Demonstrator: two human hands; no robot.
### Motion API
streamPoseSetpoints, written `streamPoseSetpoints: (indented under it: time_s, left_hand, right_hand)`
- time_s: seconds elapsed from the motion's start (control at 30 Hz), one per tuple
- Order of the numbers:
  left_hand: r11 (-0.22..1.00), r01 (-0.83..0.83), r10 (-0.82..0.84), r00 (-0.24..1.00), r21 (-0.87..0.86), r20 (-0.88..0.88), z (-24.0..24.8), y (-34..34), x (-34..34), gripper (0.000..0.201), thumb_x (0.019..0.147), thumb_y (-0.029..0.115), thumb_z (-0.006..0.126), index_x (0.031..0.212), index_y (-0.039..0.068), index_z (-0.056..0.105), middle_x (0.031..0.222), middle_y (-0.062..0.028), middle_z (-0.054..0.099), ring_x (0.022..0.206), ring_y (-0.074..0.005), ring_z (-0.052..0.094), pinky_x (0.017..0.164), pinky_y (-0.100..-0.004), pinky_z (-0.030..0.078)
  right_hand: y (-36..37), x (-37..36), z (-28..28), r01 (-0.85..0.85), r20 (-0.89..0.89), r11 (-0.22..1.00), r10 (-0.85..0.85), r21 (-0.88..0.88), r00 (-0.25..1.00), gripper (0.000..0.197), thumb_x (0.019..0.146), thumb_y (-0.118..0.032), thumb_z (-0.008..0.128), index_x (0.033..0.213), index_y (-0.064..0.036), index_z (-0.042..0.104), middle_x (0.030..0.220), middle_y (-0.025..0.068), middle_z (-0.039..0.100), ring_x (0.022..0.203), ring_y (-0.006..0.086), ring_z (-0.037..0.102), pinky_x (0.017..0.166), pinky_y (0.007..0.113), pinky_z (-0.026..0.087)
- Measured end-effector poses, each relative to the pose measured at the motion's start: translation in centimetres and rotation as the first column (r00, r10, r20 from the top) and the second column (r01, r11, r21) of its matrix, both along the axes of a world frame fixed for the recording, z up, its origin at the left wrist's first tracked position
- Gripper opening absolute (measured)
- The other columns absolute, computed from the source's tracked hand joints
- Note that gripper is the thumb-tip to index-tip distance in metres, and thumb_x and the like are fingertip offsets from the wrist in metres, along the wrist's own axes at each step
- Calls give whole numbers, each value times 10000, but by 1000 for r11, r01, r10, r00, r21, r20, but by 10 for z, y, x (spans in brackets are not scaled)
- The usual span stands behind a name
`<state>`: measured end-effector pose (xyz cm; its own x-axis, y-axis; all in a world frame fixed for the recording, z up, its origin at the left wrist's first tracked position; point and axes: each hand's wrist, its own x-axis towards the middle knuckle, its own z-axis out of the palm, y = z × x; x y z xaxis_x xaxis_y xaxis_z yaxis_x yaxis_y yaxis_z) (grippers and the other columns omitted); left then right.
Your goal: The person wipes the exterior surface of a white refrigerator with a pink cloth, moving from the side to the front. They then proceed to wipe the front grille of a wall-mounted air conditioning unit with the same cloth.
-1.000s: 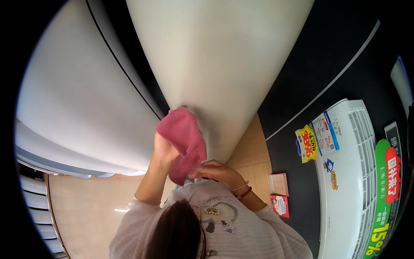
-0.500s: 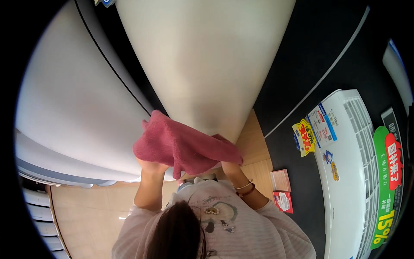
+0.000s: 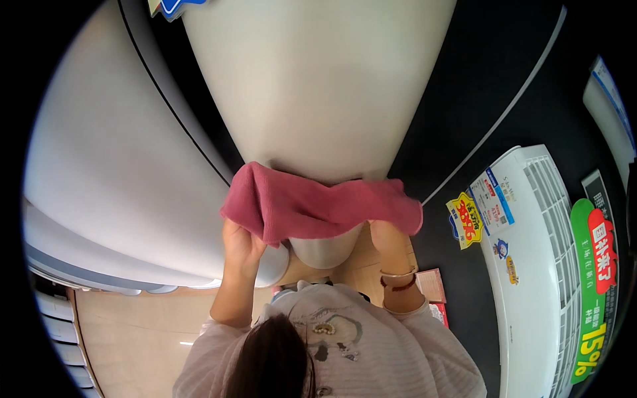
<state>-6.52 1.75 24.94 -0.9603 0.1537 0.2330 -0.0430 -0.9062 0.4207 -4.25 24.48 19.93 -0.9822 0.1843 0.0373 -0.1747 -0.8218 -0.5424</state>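
A dusty-pink cloth (image 3: pixel 312 205) is stretched sideways between my hands in front of a tall, cream rounded appliance (image 3: pixel 312 93). My left hand (image 3: pixel 240 240) is closed on the cloth's left end, its fingertips mostly covered by the fabric. At the other end my right hand (image 3: pixel 387 235) grips the cloth from below, with its fingers hidden under it. A short flap hangs beside my left hand. The cloth lies close to the appliance's front; whether it touches cannot be told.
To the left stands a large pale rounded appliance (image 3: pixel 126 146). A white wall-type air conditioner (image 3: pixel 524 265) with colourful tags is mounted on a black panel (image 3: pixel 458 132) to the right. Red-and-white cards (image 3: pixel 431 286) sit near my right forearm. Light wooden flooring (image 3: pixel 146 325) shows below.
My right hand has moved right and slightly up, drawing the bunched cloth out wider and flatter. My left hand has shifted only a little. The appliance's lower end now shows beneath the cloth.
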Motion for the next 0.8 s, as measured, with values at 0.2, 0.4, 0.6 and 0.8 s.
streamPoseSetpoints:
  time_s: [0.2,0.4,0.6,0.8]
  left_hand:
    - [998,-21,22,1000,52,-21,-2,-7,-11,307,867,127,403,1108,-60,443,1091,-168,521,993,-260,531,848,-392,470]
    - [998,-47,47,999,46,-1,-14,-8,-14,355,860,201,382,1099,-53,449,1094,-163,519,1008,-267,520,841,-382,458]
    - [990,-87,89,996,115,-5,11,2,-4,447,853,322,404,1140,-19,434,1137,-130,506,1033,-269,503,891,-390,405]
    - [688,-499,513,848,-527,-134,30,29,-16,375,875,204,452,1161,-37,424,1091,-89,520,1006,-179,498,860,-287,376]
  right_hand:
    - [6,-5,6,-43,-193,998,49,35,980,312,846,-145,407,1121,-22,488,1161,86,506,1109,219,440,960,353,311]
    - [3,0,25,5,-285,1000,-11,-20,958,299,847,-176,414,1089,-27,508,1146,74,518,1090,229,455,958,388,309]
    - [-7,0,35,509,-113,752,-513,418,851,324,850,-191,529,1110,-6,476,1052,99,530,1030,177,466,911,308,332]
    - [-37,-26,82,785,-647,166,-479,597,593,289,819,-107,559,1066,25,485,966,110,556,869,221,525,768,330,399]
